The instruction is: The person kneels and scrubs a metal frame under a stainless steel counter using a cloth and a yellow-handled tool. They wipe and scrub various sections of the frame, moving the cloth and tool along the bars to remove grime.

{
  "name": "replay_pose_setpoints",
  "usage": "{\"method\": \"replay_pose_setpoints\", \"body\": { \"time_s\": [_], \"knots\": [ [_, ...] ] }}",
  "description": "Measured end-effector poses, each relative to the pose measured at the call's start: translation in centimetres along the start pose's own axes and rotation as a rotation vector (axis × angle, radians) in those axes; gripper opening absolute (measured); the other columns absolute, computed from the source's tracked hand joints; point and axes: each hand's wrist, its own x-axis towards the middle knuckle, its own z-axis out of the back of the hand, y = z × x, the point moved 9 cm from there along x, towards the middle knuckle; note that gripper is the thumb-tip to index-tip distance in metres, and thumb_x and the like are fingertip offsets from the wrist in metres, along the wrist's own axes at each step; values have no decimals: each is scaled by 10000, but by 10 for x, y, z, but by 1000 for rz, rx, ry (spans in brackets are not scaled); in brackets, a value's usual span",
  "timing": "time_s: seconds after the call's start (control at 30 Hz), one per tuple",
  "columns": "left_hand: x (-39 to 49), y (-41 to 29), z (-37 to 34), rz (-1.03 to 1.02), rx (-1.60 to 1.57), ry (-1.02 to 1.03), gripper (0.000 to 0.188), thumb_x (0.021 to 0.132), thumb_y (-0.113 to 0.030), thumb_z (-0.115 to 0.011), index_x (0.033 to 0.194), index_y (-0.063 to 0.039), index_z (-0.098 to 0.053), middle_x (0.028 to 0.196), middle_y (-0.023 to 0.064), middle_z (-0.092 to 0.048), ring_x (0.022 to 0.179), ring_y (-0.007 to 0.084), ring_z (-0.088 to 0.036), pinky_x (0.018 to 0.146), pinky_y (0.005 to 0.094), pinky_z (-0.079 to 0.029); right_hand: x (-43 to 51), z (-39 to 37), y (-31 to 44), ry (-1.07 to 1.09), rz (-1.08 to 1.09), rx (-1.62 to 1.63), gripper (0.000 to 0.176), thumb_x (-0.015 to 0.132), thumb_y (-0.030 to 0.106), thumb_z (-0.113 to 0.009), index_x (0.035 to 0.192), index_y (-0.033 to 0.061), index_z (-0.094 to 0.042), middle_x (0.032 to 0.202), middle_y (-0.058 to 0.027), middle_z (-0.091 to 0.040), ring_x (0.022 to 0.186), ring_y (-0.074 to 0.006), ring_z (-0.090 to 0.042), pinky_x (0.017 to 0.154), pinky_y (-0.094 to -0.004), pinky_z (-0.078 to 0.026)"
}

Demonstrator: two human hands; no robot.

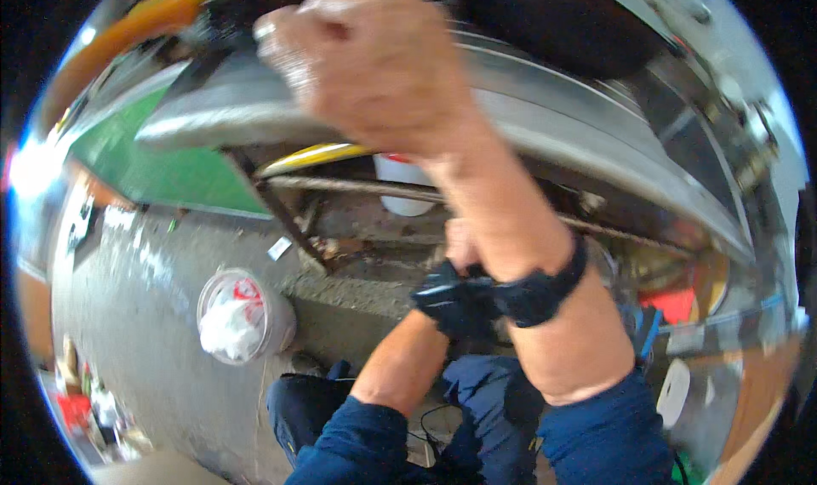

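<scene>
My right hand (376, 64) is raised high and curled into a fist, blurred, in front of a grey bench with a rounded edge (574, 147). No object shows in it. A black strap (542, 293) goes around my right forearm. My left hand (462, 244) is mostly hidden behind that forearm, close to the strap. A black band (440, 293) covers my left wrist. Whether the left fingers grip anything cannot be seen.
A white bucket (288, 322) with white plastic inside stands on the concrete floor (153, 293) to the left. Under the bench are a metal frame (351, 186) and a white container (408, 198). A green panel (172, 159) lies left; an orange tube-like thing (121, 44) is upper left.
</scene>
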Motion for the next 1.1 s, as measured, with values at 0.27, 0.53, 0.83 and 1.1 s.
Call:
{"method": "replay_pose_setpoints", "body": {
  "time_s": [0.27, 0.53, 0.83, 1.1],
  "knots": [
    [-28, -18, 13, 176, 143, -4, 369, 949, -408, -627, 1069, -60, -647, 935, 91, -706, 840, 217, -640, 783, 357, -506, -22, 35, -14, -315, -264, 682, 113, 790, 104, -649, 726, 14, -622, 693, -165, -603, 643, -322, -620, 605, -406, -502],
    [-57, -27, 27, -4, 316, -14, 354, 983, -341, -600, 1147, -27, -610, 1046, 101, -671, 916, 226, -663, 817, 393, -556, -257, 60, -37, -72, -860, 671, 156, 890, 128, -680, 1001, 19, -665, 981, -107, -682, 849, -194, -682, 725, -305, -552],
    [-80, 3, -59, -21, 1394, 144, 897, 869, -711, -550, 1107, 152, -601, 1128, 261, -649, 1063, 316, -618, 914, 397, -463, -394, 0, -58, -74, -1394, 876, 647, 867, 307, -727, 1375, 8, -459, 1293, -198, -572, 1210, -294, -559, 994, -421, -479],
    [-91, -51, -120, -769, 2202, 289, 370, 841, -284, -720, 1088, -9, -692, 883, 184, -716, 785, 266, -704, 728, 387, -544, -468, -7, -93, -1074, -1531, 1842, 392, 853, 199, -640, 1188, 1, -598, 1111, -170, -680, 960, -340, -673, 814, -463, -573]
  ]
}}
